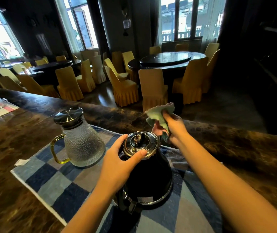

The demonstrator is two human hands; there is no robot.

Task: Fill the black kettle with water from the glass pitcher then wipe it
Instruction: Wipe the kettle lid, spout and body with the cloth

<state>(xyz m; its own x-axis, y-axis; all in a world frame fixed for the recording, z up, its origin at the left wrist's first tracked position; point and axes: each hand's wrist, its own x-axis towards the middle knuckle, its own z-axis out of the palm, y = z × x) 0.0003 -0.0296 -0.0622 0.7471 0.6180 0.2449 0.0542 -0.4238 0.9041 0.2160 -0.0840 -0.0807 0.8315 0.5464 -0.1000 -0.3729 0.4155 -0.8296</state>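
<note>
**Now: kettle held at the lid, cloth bunched behind it**

Squat and cone-shaped, the black kettle (148, 175) stands on a checked mat (53, 179) of blue, grey and white squares, about midway along the mat's length. Its body is glossy and dark, with a bright metal band round the base. Its lid (140, 142) is a polished steel dome with a dark knob in the middle. To its left, near the mat's far left corner, stands the glass pitcher (82, 143). Its wall is dimpled and clear, its handle is yellow-tinted and turned left, and its cap (68, 115) is flat brushed metal. The mat lies on a counter (17, 140) of mottled brown stone.

The left hand (119, 158) grips the kettle's lid: the thumb lies flat along the near rim and the fingers curl round the left side. The right hand (174, 126) is just behind the lid's far right edge, fingers curled tight on a soft, pale green cloth (158, 115) with a wavy hem. The cloth bunches above the fist and trails below it. Whether it touches the kettle cannot be told.
</note>
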